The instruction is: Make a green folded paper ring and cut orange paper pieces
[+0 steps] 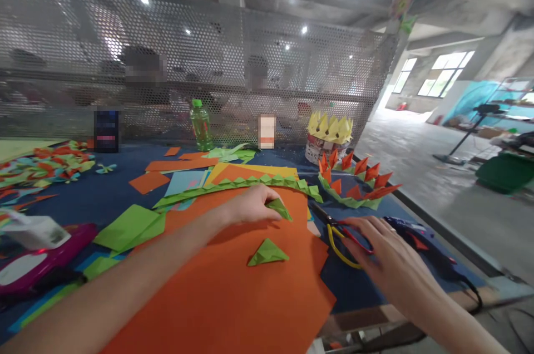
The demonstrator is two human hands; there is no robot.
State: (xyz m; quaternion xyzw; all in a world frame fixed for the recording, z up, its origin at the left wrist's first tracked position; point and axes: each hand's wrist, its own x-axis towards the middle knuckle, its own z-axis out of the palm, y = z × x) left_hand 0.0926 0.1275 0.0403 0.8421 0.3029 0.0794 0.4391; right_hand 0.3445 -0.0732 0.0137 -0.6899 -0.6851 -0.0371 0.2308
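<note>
My left hand (250, 205) pinches a small folded green paper piece (280, 209) above a large orange paper sheet (233, 293). A second folded green triangle (267, 252) lies loose on that sheet, just below the hand. My right hand (386, 256) reaches flat, fingers spread, over the scissors (340, 234) with red and yellow handles, touching or nearly touching them. A dark glue gun (411, 231) lies just right of that hand. A long chain of green folded triangles (233, 184) runs across the table behind my left hand.
A green and orange paper crown (359, 184) and a yellow paper crown (329, 128) sit at the back right. A green bottle (201, 124) stands by the mesh screen (187, 64). Loose coloured papers (129, 226) cover the blue table (104, 195); its right edge drops to the floor.
</note>
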